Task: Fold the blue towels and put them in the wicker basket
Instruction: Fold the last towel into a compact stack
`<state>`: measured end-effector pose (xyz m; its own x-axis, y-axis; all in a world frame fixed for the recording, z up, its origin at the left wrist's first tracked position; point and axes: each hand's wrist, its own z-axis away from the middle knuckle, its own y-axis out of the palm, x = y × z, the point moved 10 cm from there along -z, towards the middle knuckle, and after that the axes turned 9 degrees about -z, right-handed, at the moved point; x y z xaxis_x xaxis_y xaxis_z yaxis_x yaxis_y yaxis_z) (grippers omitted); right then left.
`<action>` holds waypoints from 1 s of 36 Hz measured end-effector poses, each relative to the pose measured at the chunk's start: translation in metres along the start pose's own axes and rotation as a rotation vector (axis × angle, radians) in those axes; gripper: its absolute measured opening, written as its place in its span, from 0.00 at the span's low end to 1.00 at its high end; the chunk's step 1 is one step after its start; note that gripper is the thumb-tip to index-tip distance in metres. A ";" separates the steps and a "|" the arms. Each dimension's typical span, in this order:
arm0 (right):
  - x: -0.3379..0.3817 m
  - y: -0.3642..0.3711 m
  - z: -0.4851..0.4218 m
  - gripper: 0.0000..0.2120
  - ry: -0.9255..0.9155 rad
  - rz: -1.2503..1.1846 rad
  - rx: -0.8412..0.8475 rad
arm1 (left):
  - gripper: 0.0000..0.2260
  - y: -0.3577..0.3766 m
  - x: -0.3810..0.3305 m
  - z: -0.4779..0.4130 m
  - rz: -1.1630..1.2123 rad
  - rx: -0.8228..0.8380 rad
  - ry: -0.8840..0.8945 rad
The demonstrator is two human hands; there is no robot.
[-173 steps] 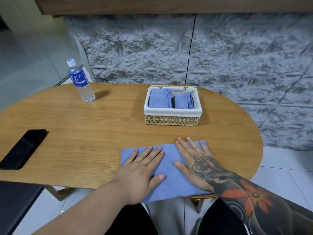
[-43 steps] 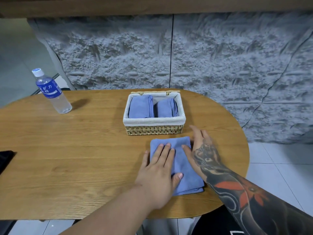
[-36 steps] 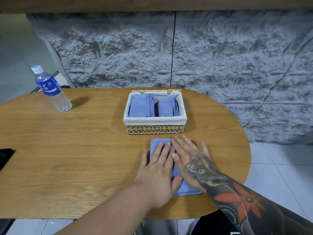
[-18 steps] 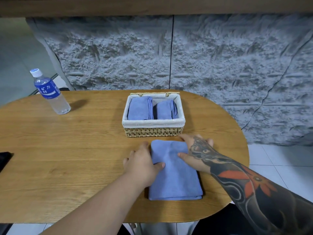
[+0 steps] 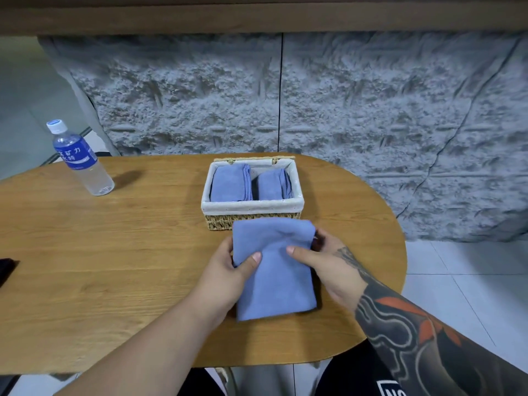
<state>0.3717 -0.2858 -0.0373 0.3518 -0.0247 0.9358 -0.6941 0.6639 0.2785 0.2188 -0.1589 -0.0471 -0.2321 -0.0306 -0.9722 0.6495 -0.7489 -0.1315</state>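
The left hand and right hand each grasp the folded towel by its far end, thumbs on top, fingers tucked beneath; that end is raised off the table and sits just short of the basket at twelve o'clock; the near end trails low toward six, and I cannot tell whether it touches the wood.

From where I stand, a few things could spoil this. The hold is at one end only, so the layers may slide and the fold fall open as it lifts. The trailing end might catch the basket's front rim and drag. The basket looks light, so a push rather than a drop could shove it toward twelve. The two towels inside fill it almost wall to wall, with only a slim gap between them, so a third must lie on top or be wedged, and wedging could rumple the pair.

The towel is soft, matte blue cloth with a fine nap, folded into a thick rectangle with rounded edges. The basket is a rectangle of woven straw, with a pale speckled fabric liner turned over its rim. The table is a long oval of smooth, grained wood. A clear plastic bottle with a blue label and pale cap stands well apart at ten o'clock. A dark flat thing is cut off at nine. Behind it all is a rough grey wall with a stone look.
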 end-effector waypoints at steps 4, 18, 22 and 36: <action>-0.024 0.017 0.013 0.16 0.193 -0.169 0.068 | 0.20 0.003 -0.008 0.007 0.103 0.073 0.013; -0.034 0.019 0.034 0.22 0.159 -0.184 0.196 | 0.23 0.008 0.011 0.040 0.056 0.347 -0.166; -0.036 0.016 0.037 0.17 0.120 -0.173 0.168 | 0.20 0.005 0.012 0.043 0.155 0.323 -0.190; -0.044 0.014 0.037 0.29 0.085 -0.161 0.145 | 0.07 0.005 0.030 0.039 0.441 0.348 -0.152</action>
<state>0.3235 -0.3025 -0.0663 0.5129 -0.0547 0.8567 -0.7055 0.5416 0.4570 0.1865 -0.1896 -0.0697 -0.1122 -0.4647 -0.8783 0.4379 -0.8166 0.3761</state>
